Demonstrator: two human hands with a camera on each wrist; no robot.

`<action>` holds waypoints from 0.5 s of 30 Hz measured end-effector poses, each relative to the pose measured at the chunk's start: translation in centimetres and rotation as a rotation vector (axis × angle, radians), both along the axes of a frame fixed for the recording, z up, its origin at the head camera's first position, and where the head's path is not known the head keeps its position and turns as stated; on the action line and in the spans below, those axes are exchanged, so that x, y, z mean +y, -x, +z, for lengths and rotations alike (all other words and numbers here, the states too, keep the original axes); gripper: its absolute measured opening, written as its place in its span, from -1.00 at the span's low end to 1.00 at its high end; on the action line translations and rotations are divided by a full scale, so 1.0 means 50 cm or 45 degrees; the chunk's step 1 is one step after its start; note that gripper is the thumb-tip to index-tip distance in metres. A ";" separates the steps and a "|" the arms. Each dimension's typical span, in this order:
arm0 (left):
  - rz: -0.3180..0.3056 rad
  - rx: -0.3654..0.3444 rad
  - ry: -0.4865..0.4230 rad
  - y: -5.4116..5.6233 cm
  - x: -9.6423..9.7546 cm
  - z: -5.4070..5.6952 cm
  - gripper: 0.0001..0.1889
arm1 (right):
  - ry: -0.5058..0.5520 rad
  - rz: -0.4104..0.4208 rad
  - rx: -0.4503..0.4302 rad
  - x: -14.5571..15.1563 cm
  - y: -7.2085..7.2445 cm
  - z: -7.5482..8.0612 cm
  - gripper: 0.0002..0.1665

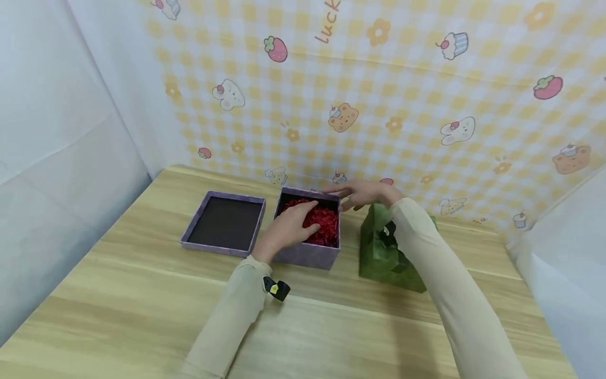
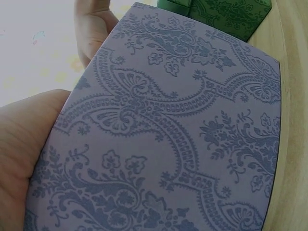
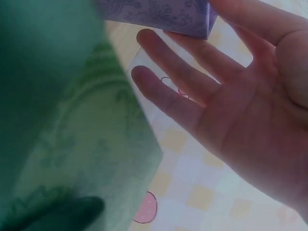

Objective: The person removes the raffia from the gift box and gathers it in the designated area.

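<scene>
A purple patterned box point(image 1: 307, 256) stands uncovered, with red shredded paper point(image 1: 326, 227) inside. Over its near left edge reaches my left hand point(image 1: 290, 227), fingers extended onto the shredded paper. The left wrist view shows the box's patterned front wall point(image 2: 159, 120) with the heel of that hand against its upper edge; the fingertips are hidden there. My right hand point(image 1: 363, 193) is at the box's far right corner. In the right wrist view its fingers point(image 3: 180, 70) are straight and spread beside the purple box point(image 3: 161, 13), with nothing held.
To the left lies the purple lid point(image 1: 224, 223), its black inside facing up. A green patterned box point(image 1: 379, 255) stands right of the purple box, under my right forearm. Behind the wooden table point(image 1: 142, 295) hangs a yellow checked cloth point(image 1: 303, 95).
</scene>
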State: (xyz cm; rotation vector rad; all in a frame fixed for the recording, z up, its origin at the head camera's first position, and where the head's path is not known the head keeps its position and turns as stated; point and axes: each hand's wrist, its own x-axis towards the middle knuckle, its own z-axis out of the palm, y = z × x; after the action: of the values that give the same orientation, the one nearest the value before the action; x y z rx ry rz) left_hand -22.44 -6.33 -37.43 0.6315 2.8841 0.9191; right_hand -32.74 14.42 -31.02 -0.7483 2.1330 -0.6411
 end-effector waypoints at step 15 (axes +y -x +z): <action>0.023 -0.038 0.006 -0.006 0.003 0.001 -0.35 | 0.221 0.017 -0.003 0.036 0.006 -0.025 -0.38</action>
State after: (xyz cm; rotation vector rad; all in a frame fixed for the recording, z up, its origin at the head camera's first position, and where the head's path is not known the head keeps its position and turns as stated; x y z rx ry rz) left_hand -22.15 -6.16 -37.36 0.5879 2.8696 0.9156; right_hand -33.07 16.20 -32.27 -0.8540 2.0869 -0.8276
